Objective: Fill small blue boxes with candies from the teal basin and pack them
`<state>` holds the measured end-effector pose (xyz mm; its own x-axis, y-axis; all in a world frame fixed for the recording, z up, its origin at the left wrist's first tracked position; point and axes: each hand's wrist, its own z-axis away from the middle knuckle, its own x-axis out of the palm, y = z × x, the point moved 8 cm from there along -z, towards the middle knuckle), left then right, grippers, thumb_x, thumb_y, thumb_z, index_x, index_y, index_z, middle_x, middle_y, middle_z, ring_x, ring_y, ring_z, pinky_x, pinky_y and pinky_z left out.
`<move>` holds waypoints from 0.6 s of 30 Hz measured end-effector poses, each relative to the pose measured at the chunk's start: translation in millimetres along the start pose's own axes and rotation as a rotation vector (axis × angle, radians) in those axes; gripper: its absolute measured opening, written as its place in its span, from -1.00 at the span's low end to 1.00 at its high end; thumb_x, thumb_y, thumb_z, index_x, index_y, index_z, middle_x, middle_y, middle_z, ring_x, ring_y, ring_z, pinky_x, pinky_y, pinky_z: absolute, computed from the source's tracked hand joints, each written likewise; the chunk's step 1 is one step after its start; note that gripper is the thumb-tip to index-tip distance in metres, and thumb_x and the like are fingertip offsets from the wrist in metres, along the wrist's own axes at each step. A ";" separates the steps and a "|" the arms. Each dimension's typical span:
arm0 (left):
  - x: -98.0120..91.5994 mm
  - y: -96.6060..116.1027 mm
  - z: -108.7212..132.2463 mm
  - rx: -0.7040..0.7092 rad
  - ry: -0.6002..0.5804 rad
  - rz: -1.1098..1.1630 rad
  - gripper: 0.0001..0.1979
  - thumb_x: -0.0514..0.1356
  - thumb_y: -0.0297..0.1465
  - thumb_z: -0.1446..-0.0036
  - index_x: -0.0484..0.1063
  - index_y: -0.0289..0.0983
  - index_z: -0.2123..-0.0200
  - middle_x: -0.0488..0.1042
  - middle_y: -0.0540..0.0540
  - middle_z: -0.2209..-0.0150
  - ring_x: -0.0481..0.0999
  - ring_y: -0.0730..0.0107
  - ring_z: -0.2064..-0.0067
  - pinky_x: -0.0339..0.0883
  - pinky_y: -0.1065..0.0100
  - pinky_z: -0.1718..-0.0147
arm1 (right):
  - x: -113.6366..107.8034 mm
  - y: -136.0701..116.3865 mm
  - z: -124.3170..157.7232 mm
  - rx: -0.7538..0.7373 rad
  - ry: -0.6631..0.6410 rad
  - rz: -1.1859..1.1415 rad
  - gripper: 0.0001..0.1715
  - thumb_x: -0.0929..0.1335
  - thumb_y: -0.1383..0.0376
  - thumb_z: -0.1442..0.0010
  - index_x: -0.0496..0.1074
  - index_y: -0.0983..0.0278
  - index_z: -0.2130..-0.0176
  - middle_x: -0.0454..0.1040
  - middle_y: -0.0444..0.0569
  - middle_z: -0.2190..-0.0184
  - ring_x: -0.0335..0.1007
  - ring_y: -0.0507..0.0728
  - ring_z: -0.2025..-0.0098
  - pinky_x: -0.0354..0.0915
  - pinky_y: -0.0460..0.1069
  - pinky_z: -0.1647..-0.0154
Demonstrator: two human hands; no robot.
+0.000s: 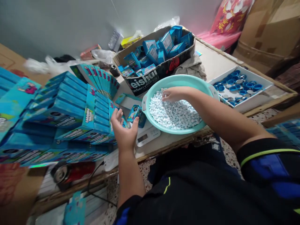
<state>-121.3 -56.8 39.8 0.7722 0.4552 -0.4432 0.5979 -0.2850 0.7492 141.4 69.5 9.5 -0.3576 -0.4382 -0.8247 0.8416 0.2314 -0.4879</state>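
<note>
My right hand (173,94) reaches into a turquoise plastic basin (161,127) of small white and pale blue candies (178,115). Its fingers are curled together down onto the candies at the far left of the heap; what lies under the fingertips is partly hidden. To the left of the basin, my left hand (124,129) is held palm up with its fingers apart and nothing in it. Just beyond its thumb, small blue candy packets (136,113) sit by a white digital scale (148,136).
Stacked blue cartons (67,109) fill the left side. Behind the basin stands a cardboard box (140,82) full of blue packets. A white tray (264,86) with blue caps lies at right. A drink can (61,173) lies below the cartons.
</note>
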 end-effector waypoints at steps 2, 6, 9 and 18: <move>-3.5 17.9 -6.2 0.040 -0.022 -0.047 -0.10 0.48 -0.27 -0.02 0.14 -0.11 -0.37 0.30 -0.30 -0.37 0.32 -0.05 -0.40 0.23 -0.13 -0.36 | -0.6 -1.4 1.3 0.004 -0.001 0.007 -0.68 0.35 0.14 -0.42 0.59 0.17 -0.06 0.60 0.07 -0.02 0.52 0.31 0.03 0.32 0.11 0.08; -7.8 35.3 -7.9 0.058 -0.009 -0.031 -0.03 0.48 -0.27 -0.02 0.07 -0.10 -0.41 0.24 -0.31 -0.40 0.29 -0.03 -0.42 0.23 -0.13 -0.36 | -0.1 -2.2 3.3 0.002 -0.008 0.024 -0.70 0.37 0.12 -0.41 0.59 0.18 -0.03 0.61 0.06 -0.01 0.52 0.28 0.06 0.29 0.06 0.15; -19.0 42.6 -0.5 0.099 0.057 -0.035 -0.16 0.44 -0.26 -0.08 0.16 -0.14 -0.36 0.30 -0.29 -0.35 0.34 0.03 -0.38 0.27 -0.07 -0.35 | 2.4 -2.3 4.1 -0.021 -0.034 0.089 -0.67 0.35 0.09 -0.42 0.60 0.22 0.03 0.62 0.07 0.07 0.51 0.27 0.08 0.27 0.07 0.18; -61.0 50.1 7.1 0.199 0.247 -0.152 -0.60 0.25 -0.22 -0.29 0.40 -0.18 -0.15 0.43 -0.21 -0.16 0.46 0.08 -0.22 0.43 -0.01 -0.23 | 4.6 -5.9 8.4 -0.067 -0.075 0.126 -0.61 0.54 -0.01 -0.20 0.68 0.12 0.05 0.60 -0.02 0.05 0.50 0.31 0.05 0.33 0.08 0.11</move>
<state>-137.0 -104.8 100.9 0.6107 0.6884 -0.3913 0.7507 -0.3463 0.5625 138.2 58.8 10.9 -0.2177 -0.4656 -0.8578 0.8482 0.3446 -0.4023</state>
